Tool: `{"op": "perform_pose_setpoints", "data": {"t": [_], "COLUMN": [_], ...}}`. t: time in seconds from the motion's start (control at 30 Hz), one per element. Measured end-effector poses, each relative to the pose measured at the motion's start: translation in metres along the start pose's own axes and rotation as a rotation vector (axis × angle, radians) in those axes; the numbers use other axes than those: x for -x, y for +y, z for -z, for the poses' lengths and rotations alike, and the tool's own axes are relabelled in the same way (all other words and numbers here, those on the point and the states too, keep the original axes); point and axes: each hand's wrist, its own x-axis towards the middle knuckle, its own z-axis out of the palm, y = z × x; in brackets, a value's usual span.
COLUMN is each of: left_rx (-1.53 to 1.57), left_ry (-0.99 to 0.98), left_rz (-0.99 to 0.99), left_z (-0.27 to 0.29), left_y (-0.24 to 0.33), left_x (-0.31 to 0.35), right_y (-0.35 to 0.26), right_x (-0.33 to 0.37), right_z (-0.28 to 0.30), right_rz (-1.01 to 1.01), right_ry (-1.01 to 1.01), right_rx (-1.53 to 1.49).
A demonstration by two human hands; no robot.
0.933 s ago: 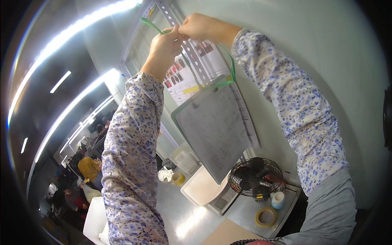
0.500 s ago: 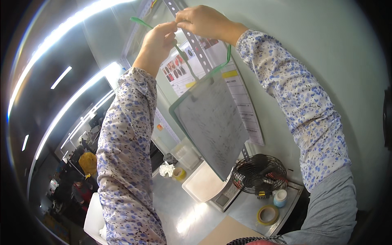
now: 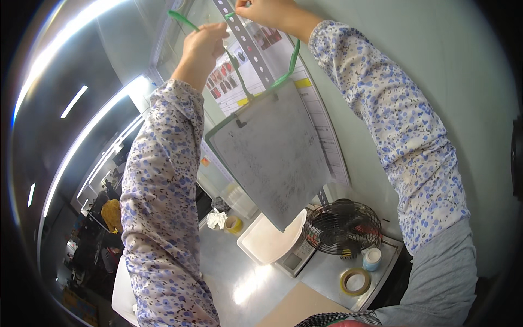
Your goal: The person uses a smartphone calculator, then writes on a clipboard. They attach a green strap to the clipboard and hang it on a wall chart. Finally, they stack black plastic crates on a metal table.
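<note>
My left hand [image 3: 202,50] is closed on a green strap [image 3: 182,20], whose loose end sticks out past the thumb side. The strap runs down to a green-edged document sleeve [image 3: 272,158] holding a greyish sheet with faint marks, which hangs tilted in front of me. Another length of strap rises from its right corner. At the top edge, my right hand [image 3: 267,12] has its fingers curled beside a perforated metal post [image 3: 245,41]. A bit of green shows on the post by those fingertips; what they pinch is cut off by the frame.
Printed sheets [image 3: 321,125] hang behind the sleeve. Below, on the metal table [image 3: 218,278], are a white tray [image 3: 261,245] on a scale [image 3: 296,260], a black fan [image 3: 342,226], tape rolls [image 3: 355,282], a small jar [image 3: 372,259] and crumpled white paper [image 3: 216,219].
My hands have drawn apart: the left went left and slightly down, the right upward. The sleeve has swung to face me more and shifted left. The whole view has moved slightly.
</note>
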Motion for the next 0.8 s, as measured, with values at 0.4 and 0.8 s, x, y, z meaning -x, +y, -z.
{"op": "perform_pose_setpoints", "data": {"t": [0.4,0.8], "left_rx": [0.011,0.105], "left_ry": [0.033,-0.081], "left_rz": [0.042,-0.017], "left_z": [-0.006,-0.016], "left_y": [0.005,0.001], "left_x": [0.010,0.009], "right_y": [0.012,0.019], "right_x": [0.007,-0.006], "right_z": [-0.006,-0.016], "right_rz": [-0.031,-0.100], "right_ry": [0.024,0.025], "right_rx": [0.027,-0.018]}}
